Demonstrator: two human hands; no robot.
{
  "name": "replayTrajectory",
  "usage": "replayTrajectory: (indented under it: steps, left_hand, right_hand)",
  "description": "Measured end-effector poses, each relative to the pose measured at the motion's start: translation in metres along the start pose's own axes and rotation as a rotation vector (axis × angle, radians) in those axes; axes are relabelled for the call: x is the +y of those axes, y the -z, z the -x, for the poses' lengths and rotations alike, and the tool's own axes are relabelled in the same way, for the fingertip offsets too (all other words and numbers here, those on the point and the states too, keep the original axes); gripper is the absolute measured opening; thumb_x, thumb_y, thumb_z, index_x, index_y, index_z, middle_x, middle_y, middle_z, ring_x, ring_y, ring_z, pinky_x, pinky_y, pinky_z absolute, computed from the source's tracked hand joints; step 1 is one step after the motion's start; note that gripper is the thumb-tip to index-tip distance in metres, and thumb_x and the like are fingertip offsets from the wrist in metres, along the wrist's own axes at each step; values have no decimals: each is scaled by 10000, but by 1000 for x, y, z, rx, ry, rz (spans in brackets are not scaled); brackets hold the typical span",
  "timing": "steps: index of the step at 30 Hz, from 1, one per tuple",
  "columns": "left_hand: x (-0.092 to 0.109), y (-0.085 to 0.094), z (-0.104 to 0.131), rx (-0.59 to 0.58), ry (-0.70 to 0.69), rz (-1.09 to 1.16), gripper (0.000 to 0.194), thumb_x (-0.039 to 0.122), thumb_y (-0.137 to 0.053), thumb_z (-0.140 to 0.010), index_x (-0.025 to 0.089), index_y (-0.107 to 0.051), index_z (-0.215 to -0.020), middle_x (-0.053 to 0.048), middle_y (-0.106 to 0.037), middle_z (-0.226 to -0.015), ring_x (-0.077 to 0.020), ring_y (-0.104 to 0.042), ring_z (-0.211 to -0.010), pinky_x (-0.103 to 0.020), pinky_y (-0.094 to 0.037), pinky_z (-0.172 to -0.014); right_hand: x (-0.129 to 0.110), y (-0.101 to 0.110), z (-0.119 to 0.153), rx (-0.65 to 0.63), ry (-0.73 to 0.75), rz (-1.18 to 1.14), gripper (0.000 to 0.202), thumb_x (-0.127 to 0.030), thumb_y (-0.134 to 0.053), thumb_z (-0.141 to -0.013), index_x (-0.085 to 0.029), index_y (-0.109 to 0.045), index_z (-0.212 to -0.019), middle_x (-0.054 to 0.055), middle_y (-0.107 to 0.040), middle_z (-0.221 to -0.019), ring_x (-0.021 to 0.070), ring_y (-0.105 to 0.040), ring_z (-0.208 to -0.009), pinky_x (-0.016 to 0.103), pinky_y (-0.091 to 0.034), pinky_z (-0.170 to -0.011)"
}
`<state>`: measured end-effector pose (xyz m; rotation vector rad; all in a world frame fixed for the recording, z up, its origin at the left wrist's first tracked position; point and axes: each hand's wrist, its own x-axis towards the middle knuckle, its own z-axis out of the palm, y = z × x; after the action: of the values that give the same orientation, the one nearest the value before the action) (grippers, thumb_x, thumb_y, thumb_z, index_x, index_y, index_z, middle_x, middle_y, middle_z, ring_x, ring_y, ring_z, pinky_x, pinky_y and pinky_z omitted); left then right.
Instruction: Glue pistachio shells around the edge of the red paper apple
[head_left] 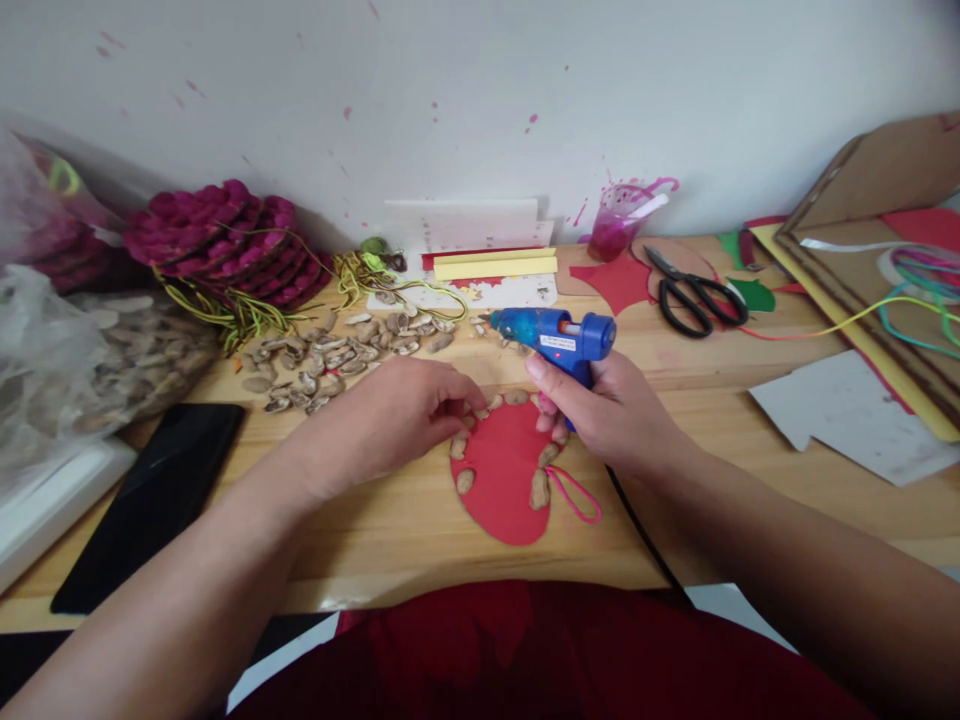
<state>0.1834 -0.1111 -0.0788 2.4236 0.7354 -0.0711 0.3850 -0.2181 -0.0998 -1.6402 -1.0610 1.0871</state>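
In my right hand [611, 405] is a blue hot glue gun [551, 335], its nozzle pointing left and its black cord running down toward the table's front edge. Below it lies a red round cutout [506, 500] with peanut shells [540, 488] set along part of its rim. A pink cord loop [577, 497] sticks out at its right side. My left hand [409, 415] is at the upper left rim, fingers curled and pinched at a peanut shell [471, 420] there. The fingertips partly hide that shell.
Loose peanut shells [322, 360] lie behind my left hand. Purple-painted shell pieces [225, 240] are stacked at back left, near a plastic bag [97, 350] and a black phone [150, 505]. Black-handled scissors [694, 295], a paint-stained cup [615, 225] and cardboard [877, 180] stand or lie at right.
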Motion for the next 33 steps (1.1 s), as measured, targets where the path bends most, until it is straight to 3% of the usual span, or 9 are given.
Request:
replayTrajectory:
  steps: [7,13,21,33]
  left_hand:
    - [1,-1,0,6,-30,4,262,168,-602,-870,275,-788,-1020,21,-798,-936,-140,-702,-805,-239,-456,-757]
    - [-1,0,2,13,-13,26,237,196,-642,-859,285,-775,-1034,47,-782,-857,-117,-679,-720,-224,-436,-680]
    - [9,-3,-3,165,85,38,132,178,-659,-830,233,-770,-872,36,-765,-781,-126,-667,-697,-240,-427,-670]
    - [5,-12,-10,162,131,61,109,195,-678,-811,230,-779,-831,24,-770,-767,-148,-675,-697,-274,-445,-680]
  right_hand:
    - [1,0,0,-5,17,-13,300,-483,-655,-934,-202,-602,-846,-24,-620,-613,135,-660,-518,214,-539,-437]
    - [2,0,-1,-4,6,0,299,-481,-649,-936,-202,-602,-840,-23,-618,-597,137,-654,-509,214,-530,-432]
    - [5,1,-2,-6,22,17,346,-527,-637,-933,-205,-594,-815,-10,-632,-597,149,-655,-507,237,-534,-440]
    - [6,0,-2,7,17,20,334,-521,-638,-931,-205,-604,-828,-13,-632,-589,153,-656,-499,243,-542,-434]
